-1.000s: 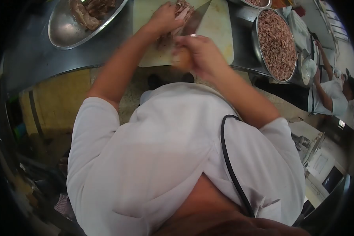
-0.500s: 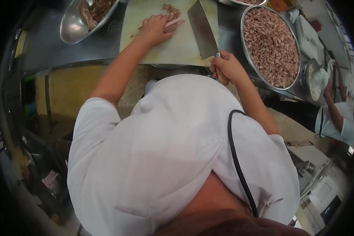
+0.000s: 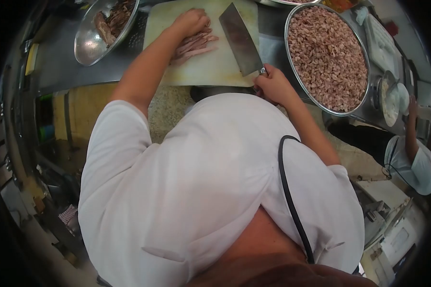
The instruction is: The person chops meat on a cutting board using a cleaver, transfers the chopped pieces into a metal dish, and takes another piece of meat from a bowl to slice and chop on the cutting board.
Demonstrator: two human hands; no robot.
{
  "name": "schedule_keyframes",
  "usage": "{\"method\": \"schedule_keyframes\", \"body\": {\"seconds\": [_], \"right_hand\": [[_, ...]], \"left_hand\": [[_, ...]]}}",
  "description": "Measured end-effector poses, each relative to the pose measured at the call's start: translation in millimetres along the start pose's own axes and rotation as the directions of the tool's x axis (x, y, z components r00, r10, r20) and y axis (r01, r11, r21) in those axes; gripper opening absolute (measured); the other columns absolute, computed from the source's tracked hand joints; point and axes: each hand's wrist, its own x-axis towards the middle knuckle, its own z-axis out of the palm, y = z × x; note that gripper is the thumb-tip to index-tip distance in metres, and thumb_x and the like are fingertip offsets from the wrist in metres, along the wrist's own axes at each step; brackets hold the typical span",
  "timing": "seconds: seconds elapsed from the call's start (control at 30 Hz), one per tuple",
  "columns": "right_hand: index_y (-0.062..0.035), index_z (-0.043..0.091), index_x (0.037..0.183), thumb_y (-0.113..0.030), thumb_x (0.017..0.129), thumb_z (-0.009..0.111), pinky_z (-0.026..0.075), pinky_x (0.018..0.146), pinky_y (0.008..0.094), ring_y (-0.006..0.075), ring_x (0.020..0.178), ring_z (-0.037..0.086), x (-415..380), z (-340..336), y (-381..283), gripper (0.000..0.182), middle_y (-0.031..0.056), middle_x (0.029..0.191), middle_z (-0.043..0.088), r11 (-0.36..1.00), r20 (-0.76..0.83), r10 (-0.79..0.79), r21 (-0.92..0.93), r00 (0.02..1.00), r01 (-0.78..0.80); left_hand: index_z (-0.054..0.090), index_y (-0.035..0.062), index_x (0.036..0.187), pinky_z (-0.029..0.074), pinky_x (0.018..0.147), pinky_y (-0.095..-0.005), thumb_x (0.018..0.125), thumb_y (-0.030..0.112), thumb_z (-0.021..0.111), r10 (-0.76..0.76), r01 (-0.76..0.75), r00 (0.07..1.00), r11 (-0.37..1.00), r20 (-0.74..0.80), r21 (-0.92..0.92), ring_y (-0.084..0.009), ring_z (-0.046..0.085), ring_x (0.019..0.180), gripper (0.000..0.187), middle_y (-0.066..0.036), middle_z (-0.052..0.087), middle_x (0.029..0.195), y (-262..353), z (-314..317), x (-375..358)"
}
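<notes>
On the white cutting board [image 3: 225, 79] lie several strips of pinkish-brown meat [image 3: 194, 47]. My left hand [image 3: 191, 22] is at the strips' far end, its fingers curled down; what they hold, if anything, is hidden. My right hand [image 3: 272, 85] is wrapped round the handle of a broad cleaver [image 3: 242, 42]. The cleaver's blade lies over the board's right part, apart from the strips, its tip pointing away from me.
A metal bowl [image 3: 87, 51] with larger meat pieces stands at the left. To the right is a big oval tray [image 3: 289, 52] heaped with chopped meat. Beyond it are a round pan [image 3: 389, 107] and another person [image 3: 407, 165] in a white top.
My left hand has moved away from me, uncovering more meat strips. The cleaver stays in my right hand, and the view has shifted slightly.
</notes>
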Motion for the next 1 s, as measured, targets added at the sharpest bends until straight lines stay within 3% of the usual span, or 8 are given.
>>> {"method": "schedule_keyframes", "body": {"seconds": [0.03, 0.1, 0.2, 0.27, 0.37, 0.43, 0.63, 1.0], "right_hand": [[0.0028, 0.059, 0.113, -0.015, 0.088, 0.057, 0.052, 0.053, 0.0348, 0.0172, 0.058, 0.064, 1, -3, -2, 0.031, 0.0096, 0.077, 0.065, 1.0, 0.0, -0.009, -0.024, 1.0, 0.009], [0.003, 0.06, 0.116, -0.014, 0.087, 0.056, 0.051, 0.052, 0.0346, 0.0163, 0.058, 0.064, 4, -6, -10, 0.034, 0.0093, 0.077, 0.064, 0.999, -0.005, -0.019, -0.048, 1.0, 0.018], [0.004, 0.058, 0.123, -0.016, 0.087, 0.057, 0.054, 0.06, 0.0391, 0.0238, 0.064, 0.068, 7, -6, -21, 0.041, 0.0146, 0.076, 0.066, 0.985, 0.017, -0.031, -0.169, 0.999, 0.033], [0.0024, 0.058, 0.128, -0.019, 0.088, 0.058, 0.054, 0.072, 0.046, 0.0368, 0.076, 0.07, 12, 0, -25, 0.045, 0.0227, 0.081, 0.069, 0.857, -0.058, -0.272, -0.47, 0.961, 0.214], [-0.0012, 0.058, 0.13, -0.022, 0.09, 0.058, 0.053, 0.082, 0.0513, 0.0456, 0.089, 0.068, 8, 4, -49, 0.045, 0.0272, 0.09, 0.069, 0.744, -0.035, -0.285, -0.638, 0.958, 0.198], [-0.0024, 0.059, 0.127, -0.022, 0.091, 0.058, 0.053, 0.081, 0.0523, 0.0459, 0.089, 0.068, 13, 6, -54, 0.041, 0.0269, 0.09, 0.07, 0.691, -0.023, -0.313, -0.691, 0.95, 0.211], [-0.0029, 0.06, 0.112, -0.023, 0.092, 0.057, 0.053, 0.081, 0.0542, 0.0457, 0.09, 0.068, 50, 13, -56, 0.029, 0.0262, 0.091, 0.07, 0.553, 0.03, -0.288, -0.811, 0.957, 0.192], [-0.003, 0.06, 0.108, -0.024, 0.093, 0.057, 0.053, 0.081, 0.0545, 0.0455, 0.092, 0.067, 40, 13, -61, 0.026, 0.0262, 0.094, 0.07, 0.604, 0.02, -0.248, -0.778, 0.968, 0.171]], "left_hand": [[0.069, 0.0013, 0.116, 0.048, 0.1, -0.0446, 0.098, 0.032, 0.048, 0.005, -0.005, 1.0, 1.0, -0.004, -0.004, -0.0389, 0.06, 0.117, 0.041, -0.021, 0.066, 0.125, 6, 2, -5], [0.073, 0.0043, 0.106, 0.051, 0.092, -0.0504, 0.095, 0.042, 0.05, -0.306, 0.219, 0.947, 0.841, -0.1, -0.495, -0.0415, 0.064, 0.101, 0.045, -0.019, 0.07, 0.106, 26, 9, -28], [0.071, 0.0011, 0.109, 0.049, 0.095, -0.054, 0.095, 0.045, 0.051, -0.424, 0.399, 0.891, 0.902, -0.161, -0.168, -0.0423, 0.063, 0.105, 0.051, -0.021, 0.068, 0.108, 56, 15, -44], [0.071, 0.0014, 0.112, 0.048, 0.095, -0.0559, 0.093, 0.047, 0.056, -0.444, 0.433, 0.86, 0.896, -0.251, -0.101, -0.0413, 0.062, 0.107, 0.051, -0.021, 0.068, 0.111, 65, 30, -41], [0.07, 0.0031, 0.114, 0.046, 0.096, -0.0579, 0.087, 0.047, 0.069, -0.41, 0.424, 0.82, 0.904, -0.4, -0.057, -0.0387, 0.061, 0.111, 0.052, -0.019, 0.067, 0.115, 72, 38, -33], [0.07, 0.0044, 0.114, 0.045, 0.096, -0.058, 0.082, 0.047, 0.075, -0.366, 0.372, 0.811, 0.925, -0.457, -0.081, -0.0371, 0.061, 0.112, 0.053, -0.018, 0.067, 0.116, 73, 38, -30], [0.076, 0.0117, 0.102, 0.047, 0.09, -0.0526, 0.08, 0.044, 0.079, -0.424, 0.423, 0.882, 0.905, -0.207, -0.051, -0.037, 0.064, 0.105, 0.04, -0.014, 0.072, 0.105, 76, 19, -29], [0.074, 0.0112, 0.104, 0.048, 0.088, -0.0493, 0.068, 0.041, 0.087, -0.445, 0.395, 0.79, 0.895, -0.422, -0.205, -0.0345, 0.064, 0.103, 0.048, -0.013, 0.069, 0.101, 69, 42, -23]]}}
